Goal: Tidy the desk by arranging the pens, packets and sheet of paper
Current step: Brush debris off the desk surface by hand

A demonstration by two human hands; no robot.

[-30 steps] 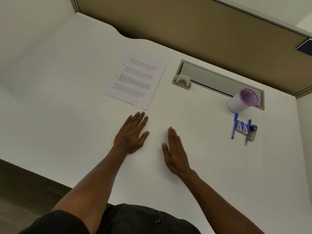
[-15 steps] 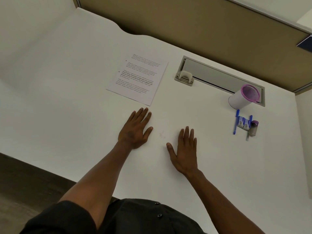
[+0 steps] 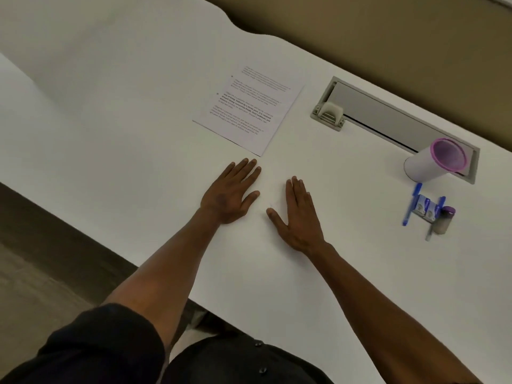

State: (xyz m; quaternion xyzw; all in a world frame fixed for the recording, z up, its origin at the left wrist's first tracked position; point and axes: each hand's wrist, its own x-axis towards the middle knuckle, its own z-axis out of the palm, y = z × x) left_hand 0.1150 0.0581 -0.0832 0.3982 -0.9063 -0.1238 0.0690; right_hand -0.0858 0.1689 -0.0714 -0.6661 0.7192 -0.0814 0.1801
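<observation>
- Both hands lie flat on the white surface [image 3: 110, 112], palms down, holding nothing.
- The left hand [image 3: 231, 194] has its fingers [image 3: 243, 170] straight and close together, tips just short of the near corner of the sheet of paper [image 3: 249, 106], not touching it.
- The right hand [image 3: 297, 217] sits just right of the left one, well below the sheet of paper, fingers straight and together, thumb spread out wide to the side.
- The sheet of paper lies flat and slightly turned, printed side up; the text is too small to read.
- Far right of the sheet of paper, two blue pens [image 3: 411, 205] lie side by side with small packets [image 3: 425, 209] between them.
- A small purple-capped jar [image 3: 444, 220] stands touching the outer pen.
- Just beyond the pens stands a white cup with a pink rim [image 3: 432, 163], tilted in this view, at the end of a grey cable tray [image 3: 374, 109] set into the surface, right of the sheet of paper.
</observation>
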